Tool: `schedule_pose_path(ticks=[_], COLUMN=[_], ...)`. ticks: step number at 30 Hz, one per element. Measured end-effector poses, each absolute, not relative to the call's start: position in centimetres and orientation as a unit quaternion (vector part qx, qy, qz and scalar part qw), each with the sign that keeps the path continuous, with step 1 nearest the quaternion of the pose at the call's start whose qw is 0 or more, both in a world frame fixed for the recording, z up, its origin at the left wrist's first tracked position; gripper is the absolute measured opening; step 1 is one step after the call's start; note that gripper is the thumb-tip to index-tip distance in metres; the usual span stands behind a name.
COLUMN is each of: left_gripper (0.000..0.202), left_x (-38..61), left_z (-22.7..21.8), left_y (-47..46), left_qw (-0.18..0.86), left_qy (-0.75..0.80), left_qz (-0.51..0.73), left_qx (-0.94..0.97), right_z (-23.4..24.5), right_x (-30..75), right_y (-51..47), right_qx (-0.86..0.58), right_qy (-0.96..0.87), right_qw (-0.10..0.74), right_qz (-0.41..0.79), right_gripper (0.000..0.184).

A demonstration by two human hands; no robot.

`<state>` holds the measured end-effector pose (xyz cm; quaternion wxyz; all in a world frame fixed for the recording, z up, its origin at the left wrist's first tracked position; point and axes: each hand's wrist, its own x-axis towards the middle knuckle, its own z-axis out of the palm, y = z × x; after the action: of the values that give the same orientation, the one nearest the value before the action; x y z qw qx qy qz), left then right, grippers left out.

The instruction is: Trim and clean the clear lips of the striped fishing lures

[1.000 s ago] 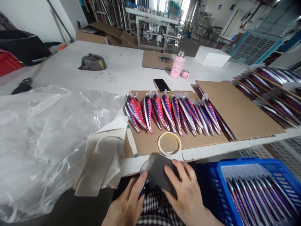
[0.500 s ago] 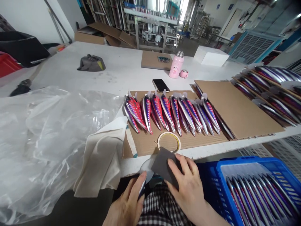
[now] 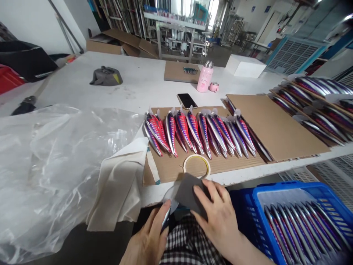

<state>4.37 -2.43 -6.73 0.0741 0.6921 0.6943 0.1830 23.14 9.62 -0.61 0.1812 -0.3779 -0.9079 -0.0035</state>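
My left hand [image 3: 150, 237] is closed around a fishing lure [image 3: 167, 215] held over my lap, most of it hidden by the hand and the sheet. My right hand [image 3: 216, 217] presses a dark grey abrasive sheet [image 3: 187, 191] against the lure's clear lip, fingers bent over the sheet. Just beyond, on the table edge, a roll of tape [image 3: 196, 166] lies on a cardboard sheet [image 3: 171, 167] that carries a row of several red, blue and silver lures [image 3: 197, 130].
A blue crate [image 3: 245, 213] with several lures stands at my right. A cream cloth [image 3: 121, 184] hangs over the table edge beside crumpled clear plastic [image 3: 55, 158]. Farther back lie a phone [image 3: 186, 100], a pink bottle [image 3: 204, 77] and more cardboard [image 3: 275, 125] with lures.
My right hand has slid the grey sheet up and forward along the lure, towards the table edge. The left hand has stayed in place.
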Motion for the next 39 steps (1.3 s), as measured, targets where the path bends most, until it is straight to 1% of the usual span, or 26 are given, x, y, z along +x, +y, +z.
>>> schedule_pose_path(ticks=[2, 5, 8, 10, 13, 15, 17, 20, 23, 26, 31, 35, 39], left_gripper=[0.059, 0.060, 0.058, 0.057, 0.061, 0.060, 0.052, 0.041, 0.040, 0.038, 0.025, 0.024, 0.024], left_x=[4.5, 4.4, 3.9, 3.4, 2.7, 2.4, 2.3, 2.4, 2.3, 2.0, 1.8, 2.4, 2.6], left_z=[-6.7, -6.5, -6.1, -5.8, -5.4, -4.9, -3.8, -1.4, 1.0, 2.3, 2.3, 1.6, 1.5], left_y=[-2.4, -2.2, -1.9, -1.8, -1.9, -1.9, -1.6, -0.3, 1.9, 5.0, 9.9, 11.5, 11.8], left_qw=[0.068, 0.065, 0.061, 0.060, 0.062, 0.072, 0.085, 0.070, 0.061, 0.050, 0.008, -0.003, 0.016], left_qy=[0.696, 0.689, 0.682, 0.674, 0.658, 0.651, 0.645, 0.623, 0.600, 0.575, 0.532, 0.556, 0.560], left_qz=[0.184, 0.190, 0.199, 0.196, 0.185, 0.182, 0.172, 0.151, 0.118, 0.080, 0.087, 0.053, 0.055], left_qx=[0.691, 0.696, 0.702, 0.710, 0.728, 0.734, 0.740, 0.764, 0.789, 0.813, 0.843, 0.830, 0.826], right_z=[-0.9, -1.4, -1.6, -1.7, -2.2, -2.7, -2.9, -2.8, -2.2, -2.2, -3.5, -4.3, -4.4], right_x=[23.1, 23.9, 26.0, 28.0, 30.7, 31.8, 32.2, 31.9, 31.4, 30.9, 30.4, 30.0, 29.2], right_y=[9.3, 8.2, 7.5, 7.5, 7.9, 8.1, 8.2, 8.6, 9.2, 10.1, 10.8, 10.5, 10.6], right_qx=[-0.390, -0.323, -0.272, -0.316, -0.412, -0.444, -0.455, -0.448, -0.435, -0.430, -0.455, -0.481, -0.498], right_qy=[-0.903, -0.926, -0.937, -0.921, -0.877, -0.859, -0.852, -0.852, -0.854, -0.853, -0.839, -0.823, -0.814], right_qw=[0.183, 0.197, 0.213, 0.225, 0.244, 0.254, 0.256, 0.265, 0.279, 0.290, 0.295, 0.295, 0.292], right_qz=[-0.005, 0.019, 0.045, 0.043, 0.029, 0.031, 0.038, 0.051, 0.063, 0.063, 0.052, 0.060, 0.068], right_gripper=[0.050, 0.052, 0.046, 0.041, 0.041, 0.041, 0.042, 0.043, 0.045, 0.048, 0.048, 0.045, 0.043])
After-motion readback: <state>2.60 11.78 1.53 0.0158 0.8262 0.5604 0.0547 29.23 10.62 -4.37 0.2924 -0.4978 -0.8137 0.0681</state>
